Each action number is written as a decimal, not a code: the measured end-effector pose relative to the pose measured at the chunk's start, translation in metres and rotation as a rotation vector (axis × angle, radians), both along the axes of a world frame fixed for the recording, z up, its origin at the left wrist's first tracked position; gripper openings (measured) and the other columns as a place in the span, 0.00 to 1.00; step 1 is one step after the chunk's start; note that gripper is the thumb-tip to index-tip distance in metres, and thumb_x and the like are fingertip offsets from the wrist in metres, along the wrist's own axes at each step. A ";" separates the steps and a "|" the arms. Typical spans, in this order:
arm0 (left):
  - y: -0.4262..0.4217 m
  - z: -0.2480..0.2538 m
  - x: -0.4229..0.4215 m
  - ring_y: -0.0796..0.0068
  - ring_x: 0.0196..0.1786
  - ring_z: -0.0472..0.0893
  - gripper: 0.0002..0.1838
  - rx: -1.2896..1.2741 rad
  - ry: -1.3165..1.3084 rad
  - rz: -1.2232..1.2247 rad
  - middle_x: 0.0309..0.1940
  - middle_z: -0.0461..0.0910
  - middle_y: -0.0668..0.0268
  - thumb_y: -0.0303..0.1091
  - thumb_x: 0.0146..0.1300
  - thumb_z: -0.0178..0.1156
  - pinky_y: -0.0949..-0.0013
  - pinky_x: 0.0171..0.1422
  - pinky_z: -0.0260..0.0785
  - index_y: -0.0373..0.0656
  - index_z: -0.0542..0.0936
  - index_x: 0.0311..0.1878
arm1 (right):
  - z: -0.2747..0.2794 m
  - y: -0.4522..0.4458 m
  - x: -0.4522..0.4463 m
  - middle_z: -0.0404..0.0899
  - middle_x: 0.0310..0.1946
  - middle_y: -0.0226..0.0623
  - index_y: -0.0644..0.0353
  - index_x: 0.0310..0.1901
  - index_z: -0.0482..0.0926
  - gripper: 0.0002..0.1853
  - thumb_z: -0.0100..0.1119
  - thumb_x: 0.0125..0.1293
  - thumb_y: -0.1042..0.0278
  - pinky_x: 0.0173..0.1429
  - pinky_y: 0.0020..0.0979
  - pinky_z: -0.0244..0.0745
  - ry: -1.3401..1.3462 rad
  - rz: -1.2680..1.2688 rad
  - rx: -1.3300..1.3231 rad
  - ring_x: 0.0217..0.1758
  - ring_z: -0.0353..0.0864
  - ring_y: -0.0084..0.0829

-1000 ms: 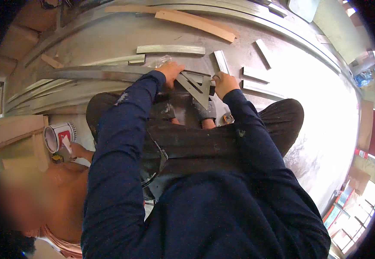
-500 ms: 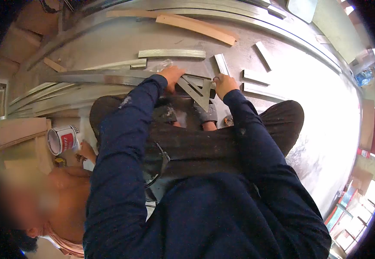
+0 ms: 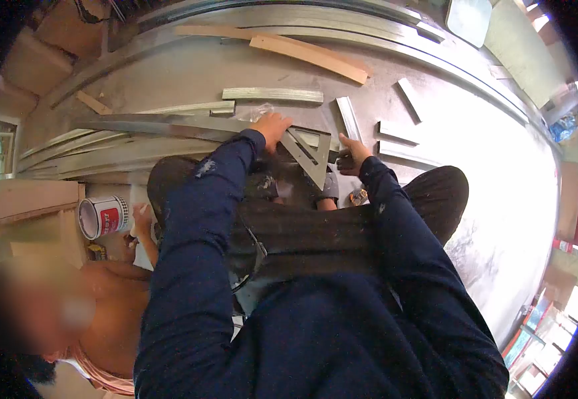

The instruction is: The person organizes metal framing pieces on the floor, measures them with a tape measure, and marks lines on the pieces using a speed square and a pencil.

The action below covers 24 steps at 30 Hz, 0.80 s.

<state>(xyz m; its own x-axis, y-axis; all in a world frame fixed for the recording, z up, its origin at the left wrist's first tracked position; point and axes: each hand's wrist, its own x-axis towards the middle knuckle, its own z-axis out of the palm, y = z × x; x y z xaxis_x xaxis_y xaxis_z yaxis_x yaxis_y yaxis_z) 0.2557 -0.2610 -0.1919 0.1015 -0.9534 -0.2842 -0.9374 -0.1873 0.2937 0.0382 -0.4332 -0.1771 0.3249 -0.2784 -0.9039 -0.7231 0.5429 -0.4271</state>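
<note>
My left hand [image 3: 273,130] is closed around a long metal channel [image 3: 189,124], close to its right end. A grey triangular square [image 3: 310,156] lies against the channel beside that hand's fingertips, its point toward my lap. My right hand [image 3: 354,157] is just right of the square, thumb apart from the bent fingers, and I see nothing held in it. Between my knee and feet, a small orange and dark object [image 3: 358,196] sits on the floor, too small to name.
Short metal offcuts [image 3: 273,96] and a wooden strip [image 3: 309,58] lie on the floor ahead. More long channels [image 3: 69,163] are at left. Near a white and red can [image 3: 103,217], another person [image 3: 113,292] sits to my left. Long profiles [image 3: 342,40] curve across the far side.
My right hand has come off the square and channel end, its thumb and fingers parting. My left hand keeps its hold. The whole view has shifted slightly.
</note>
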 end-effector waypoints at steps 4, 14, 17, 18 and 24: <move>0.000 0.011 -0.006 0.48 0.54 0.72 0.41 0.125 -0.057 -0.003 0.47 0.72 0.49 0.33 0.27 0.76 0.57 0.59 0.67 0.40 0.70 0.52 | -0.059 0.000 -0.010 0.75 0.48 0.50 0.67 0.52 0.68 0.21 0.53 0.66 0.57 0.51 0.44 0.76 -0.403 -0.136 0.320 0.44 0.79 0.43; 0.009 0.014 0.011 0.45 0.54 0.68 0.42 -0.115 -0.019 0.058 0.47 0.68 0.46 0.43 0.27 0.74 0.53 0.60 0.64 0.35 0.67 0.48 | -0.056 0.011 -0.026 0.80 0.37 0.40 0.68 0.52 0.70 0.25 0.66 0.58 0.62 0.48 0.31 0.77 -0.519 0.442 -0.448 0.44 0.81 0.33; 0.013 -0.004 0.005 0.45 0.55 0.69 0.42 -0.102 -0.050 0.042 0.48 0.69 0.46 0.42 0.26 0.74 0.54 0.60 0.65 0.36 0.67 0.49 | -0.034 0.017 -0.025 0.77 0.44 0.44 0.64 0.57 0.68 0.31 0.71 0.51 0.70 0.52 0.33 0.76 -0.521 0.491 -0.628 0.48 0.80 0.34; 0.012 -0.001 0.000 0.45 0.55 0.69 0.42 0.043 0.006 0.036 0.48 0.70 0.47 0.42 0.25 0.74 0.54 0.60 0.65 0.36 0.68 0.48 | -0.033 0.024 -0.031 0.76 0.47 0.45 0.62 0.57 0.68 0.32 0.71 0.50 0.71 0.53 0.34 0.75 -0.443 0.554 -0.683 0.49 0.79 0.35; 0.008 -0.002 0.016 0.45 0.56 0.67 0.44 0.052 0.001 0.063 0.49 0.68 0.46 0.43 0.25 0.75 0.55 0.62 0.61 0.34 0.67 0.49 | -0.031 0.014 -0.019 0.75 0.50 0.45 0.65 0.60 0.63 0.33 0.66 0.54 0.73 0.56 0.33 0.74 -0.488 0.572 -0.739 0.52 0.78 0.35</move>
